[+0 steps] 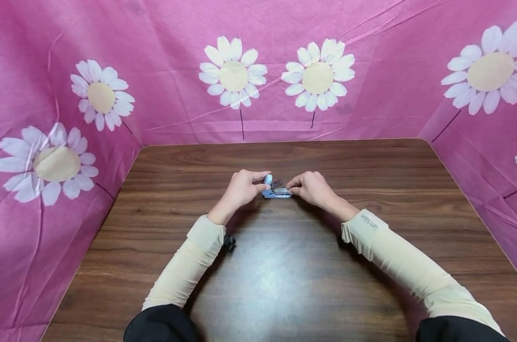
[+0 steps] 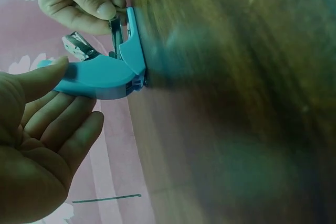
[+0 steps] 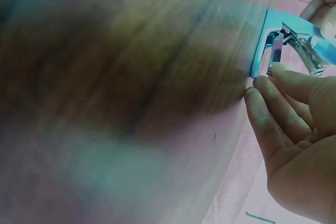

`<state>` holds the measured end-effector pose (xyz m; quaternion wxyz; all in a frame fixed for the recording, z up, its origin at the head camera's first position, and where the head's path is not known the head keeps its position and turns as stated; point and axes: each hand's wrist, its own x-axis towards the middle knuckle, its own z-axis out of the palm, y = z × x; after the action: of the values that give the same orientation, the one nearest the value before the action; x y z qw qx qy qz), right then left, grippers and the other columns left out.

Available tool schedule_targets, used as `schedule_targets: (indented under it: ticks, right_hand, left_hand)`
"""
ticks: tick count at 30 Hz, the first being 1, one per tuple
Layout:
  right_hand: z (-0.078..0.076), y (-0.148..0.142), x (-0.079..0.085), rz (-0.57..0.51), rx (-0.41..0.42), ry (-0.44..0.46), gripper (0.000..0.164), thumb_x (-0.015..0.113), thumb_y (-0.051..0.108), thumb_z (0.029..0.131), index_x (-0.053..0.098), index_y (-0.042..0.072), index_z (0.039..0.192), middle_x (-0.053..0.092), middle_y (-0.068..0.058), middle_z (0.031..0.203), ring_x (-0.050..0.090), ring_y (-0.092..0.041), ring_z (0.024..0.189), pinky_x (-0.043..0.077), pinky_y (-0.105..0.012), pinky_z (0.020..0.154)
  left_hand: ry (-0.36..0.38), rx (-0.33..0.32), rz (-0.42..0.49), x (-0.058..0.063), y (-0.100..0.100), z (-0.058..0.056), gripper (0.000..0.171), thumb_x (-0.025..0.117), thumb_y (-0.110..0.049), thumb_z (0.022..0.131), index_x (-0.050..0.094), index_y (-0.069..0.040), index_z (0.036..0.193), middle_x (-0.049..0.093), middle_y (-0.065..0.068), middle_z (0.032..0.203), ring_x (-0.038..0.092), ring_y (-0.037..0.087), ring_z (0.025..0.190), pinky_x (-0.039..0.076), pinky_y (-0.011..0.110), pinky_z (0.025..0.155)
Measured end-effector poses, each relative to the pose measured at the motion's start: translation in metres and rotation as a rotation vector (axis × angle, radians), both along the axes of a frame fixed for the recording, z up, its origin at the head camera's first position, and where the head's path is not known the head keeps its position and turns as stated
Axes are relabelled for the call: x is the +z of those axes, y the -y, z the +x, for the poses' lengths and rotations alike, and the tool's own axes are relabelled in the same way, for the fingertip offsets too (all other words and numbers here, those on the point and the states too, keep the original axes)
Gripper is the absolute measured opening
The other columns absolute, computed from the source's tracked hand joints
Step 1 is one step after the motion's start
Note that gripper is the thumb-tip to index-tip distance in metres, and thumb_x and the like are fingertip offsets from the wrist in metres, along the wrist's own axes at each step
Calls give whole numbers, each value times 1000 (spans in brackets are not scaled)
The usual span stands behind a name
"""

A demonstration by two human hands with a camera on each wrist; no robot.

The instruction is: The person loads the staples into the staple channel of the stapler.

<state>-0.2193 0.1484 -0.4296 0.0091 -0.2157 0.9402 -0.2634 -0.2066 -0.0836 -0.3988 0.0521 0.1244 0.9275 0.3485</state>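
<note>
A light-blue stapler (image 1: 277,194) lies on the wooden table with its top swung up and its metal insides showing. My left hand (image 1: 243,186) grips the raised top cover (image 2: 100,75) between thumb and fingers. At the other end, my right hand (image 1: 312,187) pinches the stapler's front tip, its thumb on the end of the metal staple channel (image 3: 276,53). The left wrist view shows the blue base (image 2: 133,45) along the tabletop and a metal piece (image 2: 80,45) sticking out from under the cover. My right fingertips partly hide the base's front end.
The brown wooden table (image 1: 267,266) stretches around both hands. A pink cloth with white daisies (image 1: 275,123) hangs along its back and sides. A small black object (image 1: 229,243) shows beside the left cuff.
</note>
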Motion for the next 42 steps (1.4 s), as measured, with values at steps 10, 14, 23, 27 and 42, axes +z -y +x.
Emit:
schedule_targets:
  ticks: [10,14,23,27,42]
  right_hand:
    - [-1,0,-1,-13,-6,33,14,78,20,88,83,16,100,80,1,98,74,-20,93,54,-44,84]
    - [0,0,-2,-4,-1,21,15,78,20,88,83,16,101,80,0,98,73,-20,92,54,-45,84]
    - [1,2,-2,27,10,11,15,79,20,87,82,16,101,80,2,97,72,-18,88,53,-45,84]
    - [2,1,1,29,2,6,13,79,20,86,82,16,98,80,3,94,70,-18,85,53,-44,83]
    - [0,2,1,69,8,-11,8,80,20,83,81,16,91,77,4,80,65,-18,74,53,-45,78]
  left_hand:
    - [-26,-59,-80,-3,-10,-3,41,78,-28,90,71,-25,130,74,-1,121,67,16,109,53,37,96]
    - [-5,-88,-100,-6,-12,-5,41,77,-30,91,70,-26,131,73,-2,123,64,14,105,52,34,93]
    - [11,-107,-122,-11,-12,-7,41,77,-31,91,71,-25,130,75,-1,119,63,13,100,52,32,89]
    - [-22,-143,-153,-9,-16,-8,41,76,-29,91,71,-22,131,75,1,119,67,16,106,53,34,94]
    - [-91,-243,-349,-3,-32,-8,33,75,-26,92,74,-25,125,77,-1,113,63,18,85,54,36,81]
